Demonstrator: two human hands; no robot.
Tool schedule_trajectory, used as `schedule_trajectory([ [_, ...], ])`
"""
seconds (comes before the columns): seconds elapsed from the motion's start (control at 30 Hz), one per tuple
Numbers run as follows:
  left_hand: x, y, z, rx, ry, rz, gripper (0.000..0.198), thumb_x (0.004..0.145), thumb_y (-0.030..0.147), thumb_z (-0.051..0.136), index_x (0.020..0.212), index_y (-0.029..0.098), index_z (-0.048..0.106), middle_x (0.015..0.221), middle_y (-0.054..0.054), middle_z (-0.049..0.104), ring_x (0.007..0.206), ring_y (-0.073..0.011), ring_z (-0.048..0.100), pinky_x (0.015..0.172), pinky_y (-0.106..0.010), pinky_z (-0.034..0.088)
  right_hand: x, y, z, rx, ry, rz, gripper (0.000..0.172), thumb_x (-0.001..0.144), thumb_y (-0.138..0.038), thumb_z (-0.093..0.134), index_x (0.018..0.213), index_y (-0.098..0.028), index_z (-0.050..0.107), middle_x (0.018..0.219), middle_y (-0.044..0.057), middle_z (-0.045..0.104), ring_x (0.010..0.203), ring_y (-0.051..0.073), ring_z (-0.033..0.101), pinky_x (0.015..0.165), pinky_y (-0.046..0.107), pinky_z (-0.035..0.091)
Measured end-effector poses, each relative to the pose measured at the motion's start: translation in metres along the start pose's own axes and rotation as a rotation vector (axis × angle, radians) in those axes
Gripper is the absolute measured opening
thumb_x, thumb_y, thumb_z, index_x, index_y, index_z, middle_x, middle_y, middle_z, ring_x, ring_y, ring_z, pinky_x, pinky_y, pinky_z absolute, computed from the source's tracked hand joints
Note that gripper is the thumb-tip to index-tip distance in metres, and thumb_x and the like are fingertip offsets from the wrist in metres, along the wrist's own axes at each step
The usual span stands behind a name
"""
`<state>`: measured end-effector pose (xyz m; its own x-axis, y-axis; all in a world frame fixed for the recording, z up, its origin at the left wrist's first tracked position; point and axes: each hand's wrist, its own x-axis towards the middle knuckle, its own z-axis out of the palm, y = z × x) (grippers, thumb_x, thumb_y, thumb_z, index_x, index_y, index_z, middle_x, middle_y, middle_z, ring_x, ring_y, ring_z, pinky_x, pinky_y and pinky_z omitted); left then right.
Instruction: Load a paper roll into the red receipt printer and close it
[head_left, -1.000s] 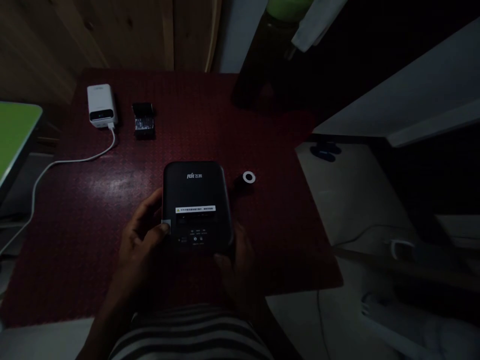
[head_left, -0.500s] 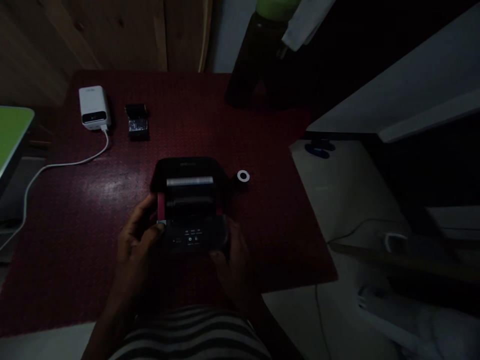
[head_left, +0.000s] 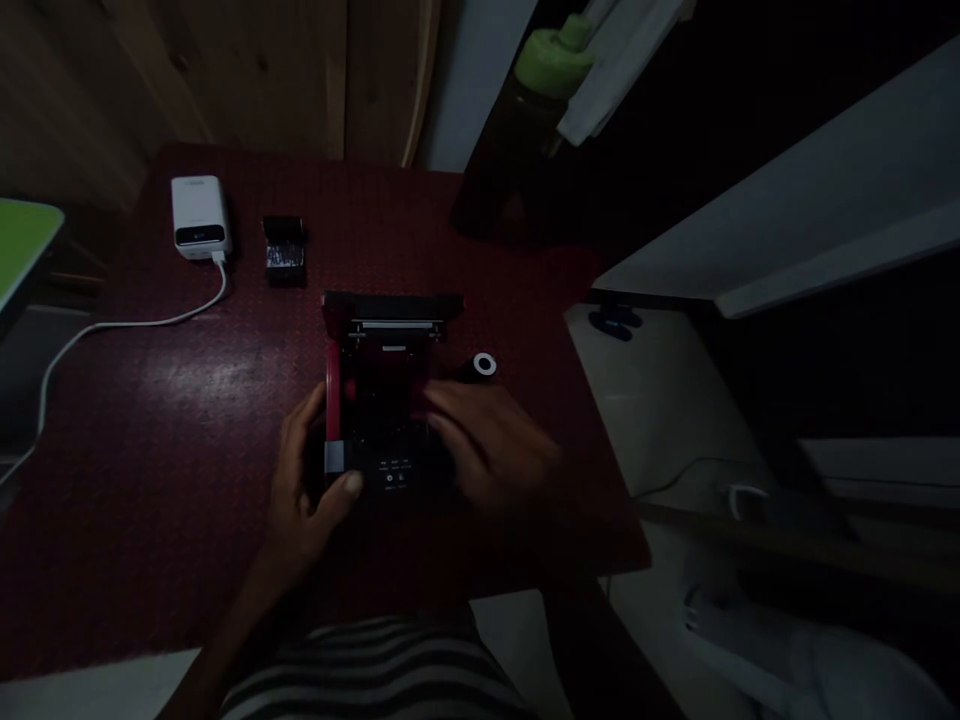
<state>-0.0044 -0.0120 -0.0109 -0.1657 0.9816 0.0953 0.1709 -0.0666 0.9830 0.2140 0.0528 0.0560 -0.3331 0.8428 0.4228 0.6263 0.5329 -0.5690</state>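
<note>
With left hand [head_left: 304, 490] fingers clamped on the open printer [head_left: 375, 465] and right hand [head_left: 495, 450] fingers spread inside, possible pinching under a falling lid [head_left: 391, 305].

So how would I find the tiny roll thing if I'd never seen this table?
Start at the dark red table and find the black printer with its lid standing open in the middle. Just off its right side, beyond the right hand, lies the tiny roll. It's the only thing showing a small white ring.
</note>
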Motion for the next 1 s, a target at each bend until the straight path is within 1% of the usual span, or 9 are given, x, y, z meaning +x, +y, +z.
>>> schedule_trajectory([
  [0.07,0.0,-0.004,-0.001,0.035,-0.014,0.063,0.079,0.105,0.056,0.074,0.177,0.039,0.046,0.178,-0.009,0.051,0.163,-0.04,0.049,0.136,-0.064,0.039,0.034,-0.005,0.004,-0.116,-0.266,-0.074,0.027,0.112,-0.011,0.06,0.122,-0.022,0.083,0.126,0.011,0.087,0.117,0.028,0.081,0.107,0.046,0.062],
  [0.2,-0.002,-0.006,-0.002,0.034,-0.027,0.104,0.076,0.108,0.051,0.072,0.177,0.043,0.043,0.177,-0.008,0.051,0.164,-0.0389,0.049,0.135,-0.064,0.039,0.077,-0.016,0.021,-0.303,-0.763,-0.021,0.029,0.11,-0.005,0.059,0.127,-0.017,0.079,0.123,0.014,0.086,0.11,0.028,0.082,0.097,0.041,0.061],
  [0.27,-0.003,-0.006,-0.001,0.017,-0.028,0.095,0.076,0.108,0.051,0.072,0.177,0.043,0.043,0.177,-0.009,0.051,0.163,-0.0399,0.049,0.135,-0.066,0.038,0.086,-0.019,0.025,-0.33,-0.87,0.0,0.033,0.111,-0.004,0.056,0.132,-0.017,0.077,0.121,0.014,0.086,0.106,0.027,0.083,0.09,0.036,0.061],
  [0.37,-0.003,-0.007,0.002,0.014,-0.01,0.104,0.077,0.107,0.052,0.073,0.177,0.041,0.044,0.175,-0.01,0.052,0.161,-0.0403,0.051,0.134,-0.066,0.04,0.092,-0.02,0.026,-0.328,-0.923,-0.002,0.033,0.109,-0.003,0.058,0.13,-0.018,0.077,0.124,0.014,0.084,0.106,0.027,0.084,0.088,0.035,0.06],
  [0.57,-0.002,-0.008,0.003,0.017,0.008,0.109,0.078,0.106,0.051,0.074,0.177,0.037,0.045,0.173,-0.012,0.053,0.16,-0.0401,0.052,0.133,-0.065,0.043,0.082,-0.028,0.009,-0.292,-0.743,-0.058,0.028,0.103,-0.006,0.07,0.128,-0.014,0.078,0.125,0.017,0.084,0.115,0.033,0.08,0.1,0.047,0.064],
  [0.7,-0.002,-0.006,-0.001,0.024,-0.011,0.079,0.078,0.105,0.051,0.075,0.176,0.038,0.046,0.174,-0.011,0.054,0.16,-0.0393,0.052,0.133,-0.064,0.042,0.053,-0.025,-0.027,-0.104,-0.371,-0.128,0.023,0.101,-0.008,0.072,0.122,-0.016,0.078,0.115,0.011,0.086,0.105,0.027,0.081,0.098,0.043,0.065],
  [0.87,-0.001,-0.003,-0.002,0.04,0.008,0.038,0.079,0.103,0.053,0.077,0.174,0.033,0.05,0.175,-0.012,0.054,0.161,-0.0394,0.052,0.133,-0.062,0.044,-0.004,0.013,-0.077,0.149,-0.035,0.196,0.028,0.095,-0.023,0.085,0.121,-0.033,0.081,0.113,0.001,0.088,0.104,0.026,0.083,0.096,0.044,0.067],
  [0.93,-0.001,-0.001,-0.002,0.047,0.016,0.012,0.078,0.103,0.055,0.077,0.174,0.033,0.051,0.174,-0.011,0.055,0.161,-0.0392,0.052,0.132,-0.06,0.046,-0.03,0.031,-0.081,0.234,0.06,0.35,0.027,0.091,-0.026,0.087,0.117,-0.033,0.083,0.112,0.002,0.088,0.104,0.027,0.084,0.093,0.045,0.069],
  [1.0,-0.001,0.0,-0.001,0.045,0.027,0.004,0.078,0.102,0.055,0.077,0.173,0.034,0.052,0.175,-0.01,0.055,0.161,-0.0392,0.052,0.131,-0.058,0.048,-0.052,0.044,-0.07,0.319,0.091,0.467,0.028,0.087,-0.027,0.088,0.114,-0.03,0.084,0.11,0.003,0.089,0.102,0.027,0.085,0.091,0.043,0.07],
])
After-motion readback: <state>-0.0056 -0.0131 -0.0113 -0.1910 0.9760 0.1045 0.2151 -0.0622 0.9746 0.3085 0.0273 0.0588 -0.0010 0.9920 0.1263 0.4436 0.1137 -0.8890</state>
